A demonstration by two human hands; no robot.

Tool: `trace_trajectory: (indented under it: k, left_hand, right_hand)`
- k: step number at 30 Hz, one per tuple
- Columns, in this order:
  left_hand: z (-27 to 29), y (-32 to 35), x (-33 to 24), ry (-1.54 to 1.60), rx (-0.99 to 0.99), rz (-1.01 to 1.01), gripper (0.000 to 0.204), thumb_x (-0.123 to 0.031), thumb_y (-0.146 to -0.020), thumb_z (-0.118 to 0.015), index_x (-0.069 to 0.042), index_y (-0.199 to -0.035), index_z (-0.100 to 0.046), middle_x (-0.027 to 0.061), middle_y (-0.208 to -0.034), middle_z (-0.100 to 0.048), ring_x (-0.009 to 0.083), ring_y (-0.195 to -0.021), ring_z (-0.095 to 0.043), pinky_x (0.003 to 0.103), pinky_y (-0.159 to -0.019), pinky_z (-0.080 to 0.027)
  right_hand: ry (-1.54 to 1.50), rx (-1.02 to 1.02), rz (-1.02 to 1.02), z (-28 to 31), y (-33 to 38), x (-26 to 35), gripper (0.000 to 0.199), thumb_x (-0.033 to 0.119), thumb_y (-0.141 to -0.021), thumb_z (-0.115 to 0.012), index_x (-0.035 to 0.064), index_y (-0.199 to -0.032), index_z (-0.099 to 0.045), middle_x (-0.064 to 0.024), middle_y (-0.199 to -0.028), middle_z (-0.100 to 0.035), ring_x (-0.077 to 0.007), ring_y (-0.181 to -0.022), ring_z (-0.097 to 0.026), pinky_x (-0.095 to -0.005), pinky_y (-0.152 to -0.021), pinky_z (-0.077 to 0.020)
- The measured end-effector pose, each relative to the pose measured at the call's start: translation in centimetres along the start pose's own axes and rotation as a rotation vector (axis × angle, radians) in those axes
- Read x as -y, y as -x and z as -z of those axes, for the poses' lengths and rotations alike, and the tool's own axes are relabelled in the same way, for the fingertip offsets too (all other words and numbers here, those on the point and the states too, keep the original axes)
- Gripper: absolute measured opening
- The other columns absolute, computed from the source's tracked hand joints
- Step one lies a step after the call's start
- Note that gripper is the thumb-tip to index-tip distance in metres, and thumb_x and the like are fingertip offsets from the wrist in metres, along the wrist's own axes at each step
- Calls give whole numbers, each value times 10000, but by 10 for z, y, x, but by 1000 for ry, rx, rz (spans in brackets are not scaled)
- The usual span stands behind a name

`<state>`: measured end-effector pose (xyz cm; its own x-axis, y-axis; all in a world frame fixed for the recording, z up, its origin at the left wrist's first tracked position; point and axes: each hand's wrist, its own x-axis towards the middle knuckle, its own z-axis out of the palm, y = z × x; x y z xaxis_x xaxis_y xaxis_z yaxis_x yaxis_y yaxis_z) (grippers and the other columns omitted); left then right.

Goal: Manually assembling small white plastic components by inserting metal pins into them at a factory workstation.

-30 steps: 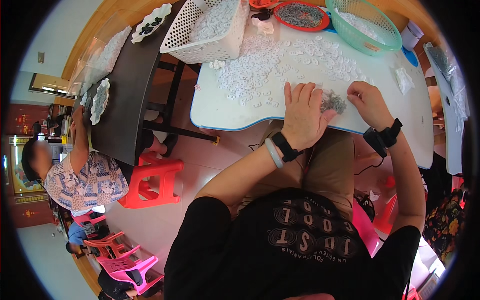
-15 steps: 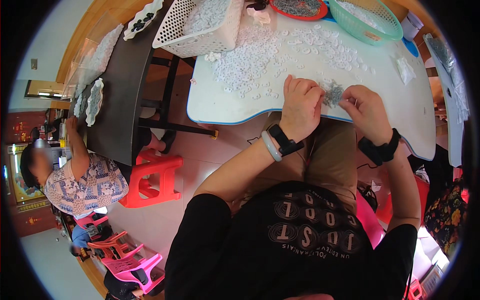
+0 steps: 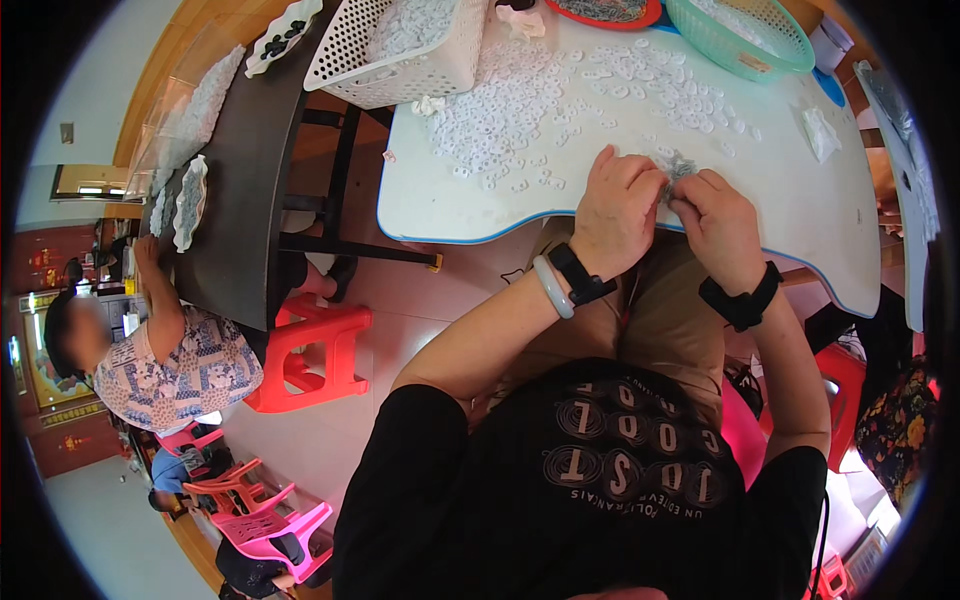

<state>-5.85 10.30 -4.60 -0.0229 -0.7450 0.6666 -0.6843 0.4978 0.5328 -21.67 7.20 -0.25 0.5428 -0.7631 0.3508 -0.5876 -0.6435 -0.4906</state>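
Both hands meet at the near edge of the white table [image 3: 440,215], over a small heap of grey pieces [image 3: 679,163]. Heap lies just beyond the fingertips, partly hidden by them. Left hand [image 3: 617,212]: fingers bent, thumb side toward the heap; cannot tell if they grip a piece. Right hand [image 3: 718,225]: fingers curled, thumb and forefinger drawn close together beside the heap; anything pinched there too small to tell. Black bands on both wrists, pale bangle [image 3: 553,287] on the left. Loose white pieces [image 3: 490,130] spread across the table beyond the left hand. Farther back: white perforated basket [image 3: 420,88], red tray [image 3: 655,16], green basket [image 3: 740,62]. Crumpled tissue [image 3: 822,135] to the right. At left, a co-worker [image 3: 185,375] sits by a dark table [image 3: 240,200]
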Motion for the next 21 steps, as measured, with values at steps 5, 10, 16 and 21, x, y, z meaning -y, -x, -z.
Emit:
trace_trajectory:
  k: [5,10,16,21]
  left_hand:
    - [1,1,-1,25,4,-13,199,20,-722,-650,-75,-894,-618,58,-929,-588,286,-892,-566,522,-953,-408]
    - [0,2,0,-14,13,-36,176,7,-716,-657,-79,-867,-628,53,-910,-584,279,-885,-565,514,-945,-407]
    - [0,1,1,-30,38,-48,152,-8,-711,-663,-82,-840,-634,49,-902,-584,274,-882,-564,502,-936,-406]
    - [1,1,1,-20,47,-45,131,-10,-712,-660,-84,-817,-632,47,-885,-586,273,-881,-564,501,-935,-406]
  right_hand:
    - [-35,-64,27,-5,3,-4,66,46,-785,-633,57,-829,-585,-103,-777,-552,-316,-711,-575,-388,-602,-462]
    - [-87,-118,26,-10,5,-9,52,40,-797,-628,47,-828,-588,-105,-771,-560,-305,-683,-567,-364,-594,-456]
    - [-275,-142,-54,-12,7,-22,41,17,-818,-615,20,-851,-591,-81,-748,-553,-209,-655,-543,-289,-608,-438]
    - [-647,-182,-252,-16,11,-38,34,13,-860,-606,-2,-890,-600,10,-792,-574,-58,-709,-494,-210,-652,-419]
